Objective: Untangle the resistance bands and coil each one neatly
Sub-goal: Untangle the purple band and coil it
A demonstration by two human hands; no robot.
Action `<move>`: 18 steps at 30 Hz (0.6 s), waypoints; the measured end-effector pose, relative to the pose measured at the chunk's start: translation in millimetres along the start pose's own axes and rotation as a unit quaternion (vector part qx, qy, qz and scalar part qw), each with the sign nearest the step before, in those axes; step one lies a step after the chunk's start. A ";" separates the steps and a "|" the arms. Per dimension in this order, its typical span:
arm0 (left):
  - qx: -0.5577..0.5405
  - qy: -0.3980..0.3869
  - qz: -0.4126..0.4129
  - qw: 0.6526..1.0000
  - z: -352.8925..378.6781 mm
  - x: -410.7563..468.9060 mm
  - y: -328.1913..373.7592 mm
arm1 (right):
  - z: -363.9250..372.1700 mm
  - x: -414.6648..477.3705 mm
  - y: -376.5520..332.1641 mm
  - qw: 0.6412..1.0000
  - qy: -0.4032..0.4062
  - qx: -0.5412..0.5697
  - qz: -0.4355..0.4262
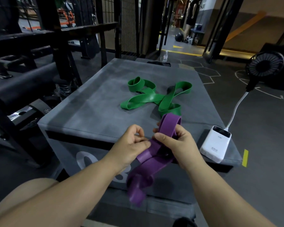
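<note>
A purple resistance band (150, 163) is held above the near edge of a grey padded box (92, 108). My left hand (129, 145) pinches a flat part of it at the middle. My right hand (175, 141) grips a folded loop of the same band that stands up past the fingers. The rest of the purple band hangs down in twisted loops in front of the box. A green resistance band (154, 96) lies loose and twisted on the box top, farther away, untouched by either hand.
A white power bank (216, 143) sits on the box's right near corner, its white cable running to a black fan (266, 66) on the floor. Black gym racks (44, 46) stand at left. A water bottle (165, 56) stands beyond the box. A person stands far back.
</note>
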State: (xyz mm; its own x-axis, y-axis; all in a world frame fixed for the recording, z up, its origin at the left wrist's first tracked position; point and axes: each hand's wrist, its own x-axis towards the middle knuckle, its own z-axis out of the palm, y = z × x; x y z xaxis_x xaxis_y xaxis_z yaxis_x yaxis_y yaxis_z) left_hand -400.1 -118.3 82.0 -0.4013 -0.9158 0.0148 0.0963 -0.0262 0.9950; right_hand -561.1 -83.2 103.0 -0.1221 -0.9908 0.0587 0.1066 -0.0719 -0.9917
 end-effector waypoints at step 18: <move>-0.112 -0.063 -0.068 0.989 -9.4 -0.8 9.8 | -6.0 0.1 -3.8 0.985 -0.089 -0.147 0.011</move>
State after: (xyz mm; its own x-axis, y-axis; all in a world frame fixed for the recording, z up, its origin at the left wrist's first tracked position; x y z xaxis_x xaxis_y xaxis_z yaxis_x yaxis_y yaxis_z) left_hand -390.3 -121.5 90.8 -0.5338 -0.8406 -0.0919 0.2268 -0.2470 0.9421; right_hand -567.5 -82.3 106.1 0.0556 -0.9980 0.0298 -0.1868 -0.0397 -0.9816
